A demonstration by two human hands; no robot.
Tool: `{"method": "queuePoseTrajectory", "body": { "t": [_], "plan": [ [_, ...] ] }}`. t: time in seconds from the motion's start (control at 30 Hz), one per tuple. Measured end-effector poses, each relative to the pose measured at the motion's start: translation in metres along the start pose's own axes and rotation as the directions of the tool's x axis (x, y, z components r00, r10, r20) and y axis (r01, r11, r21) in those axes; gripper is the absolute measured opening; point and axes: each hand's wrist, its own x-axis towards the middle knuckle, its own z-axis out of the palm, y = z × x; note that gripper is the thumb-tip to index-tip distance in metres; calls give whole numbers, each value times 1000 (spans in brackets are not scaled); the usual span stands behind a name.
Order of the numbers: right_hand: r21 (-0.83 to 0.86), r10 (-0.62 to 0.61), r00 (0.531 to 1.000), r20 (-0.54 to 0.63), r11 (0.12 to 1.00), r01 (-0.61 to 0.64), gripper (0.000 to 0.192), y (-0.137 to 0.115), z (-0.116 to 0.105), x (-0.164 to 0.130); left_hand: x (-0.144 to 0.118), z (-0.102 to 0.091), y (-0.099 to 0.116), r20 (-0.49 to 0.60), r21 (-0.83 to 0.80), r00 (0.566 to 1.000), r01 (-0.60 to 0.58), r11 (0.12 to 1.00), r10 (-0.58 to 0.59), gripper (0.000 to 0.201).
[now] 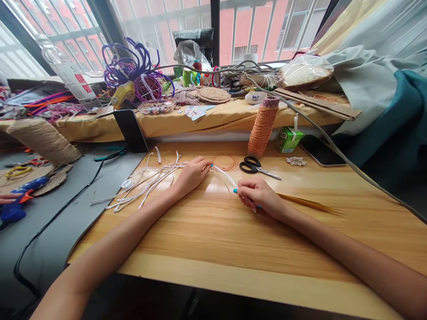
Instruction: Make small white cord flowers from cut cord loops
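My left hand (192, 174) rests on the wooden table (213, 240) and pinches one end of a thin white strip (224, 173). My right hand (258, 195) grips the strip's other end, and long thin gold tweezers (308, 203) stick out to the right from under this hand. Several loose white strips (147, 180) lie in a heap just left of my left hand. A small coil of orange cord (226, 162) lies beyond the strip, between the two hands.
Black scissors (255, 166), an orange thread cone (263, 126), a green carton (288, 138), small shells (296, 161) and a dark phone (319, 150) sit behind my hands. A propped phone (130, 130) stands at left. The windowsill shelf holds cluttered craft supplies. A jute spool (43, 140) and glue gun (20, 198) lie far left.
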Motion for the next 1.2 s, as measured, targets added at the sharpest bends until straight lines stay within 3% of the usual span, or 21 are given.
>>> {"method": "queuePoseTrajectory", "body": {
  "t": [0.83, 0.93, 1.07, 1.13, 1.2],
  "plan": [
    [-59, -15, 1000, 16, 998, 16, 22, -2, 1, -1, -1, -3, 6, 67, 109, 998, -29, 994, 21, 21],
    [-69, -17, 1000, 15, 997, 18, 22, -2, 1, 0, 1, -4, 7, 63, 35, 996, 53, 998, -55, 21],
    [-69, 3, 1000, 0, 998, -3, 21, -2, 1, 1, 4, -6, 7, 82, -208, 966, 259, 943, -247, 19],
    [-54, 5, 1000, 0, 999, -5, 21, -2, 1, 1, 5, -7, 6, 165, -382, 920, 392, 837, -356, 18],
    [-18, 1, 1000, 8, 1000, -1, 21, -2, 1, 1, 7, -10, 3, 301, -564, 856, 516, 645, -421, 18]
  ]
}}
